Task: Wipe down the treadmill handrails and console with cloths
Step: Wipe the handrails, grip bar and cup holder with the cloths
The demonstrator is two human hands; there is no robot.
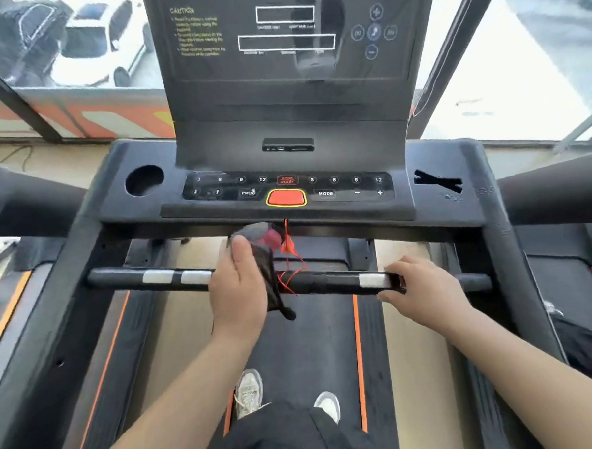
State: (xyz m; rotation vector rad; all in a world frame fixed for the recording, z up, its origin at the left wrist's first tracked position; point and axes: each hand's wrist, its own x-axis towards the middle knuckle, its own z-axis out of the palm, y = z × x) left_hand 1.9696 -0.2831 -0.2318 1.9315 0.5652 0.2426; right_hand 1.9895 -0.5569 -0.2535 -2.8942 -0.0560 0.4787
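Cloth (266,246) first: it was a dark rag with a reddish patch (too blurred for me to say more), draped over the middle of the front handrail (119,278), the black crossbar running across the centre of the frame just below the console (352,142). One end rose toward the console's lower edge and the other hung down past the bar.

From my remote seat I saw the left hand (238,289) lying on the cloth with its fingers stretched out and close together, pressing it against the bar; the thumb was hidden from me. The right hand (421,290), right of centre, had its fingers curled round the handrail, just beside a silver sensor plate (373,280). Two more such plates sat on the bar left of the cloth.

A red safety cord (289,255) dangled from under the console, next to the cloth, beneath the red stop button (286,198). A round cup holder (144,180) sat at the console's left. Low in the frame, two pale shoes (248,391) stood on the dark belt (314,343).
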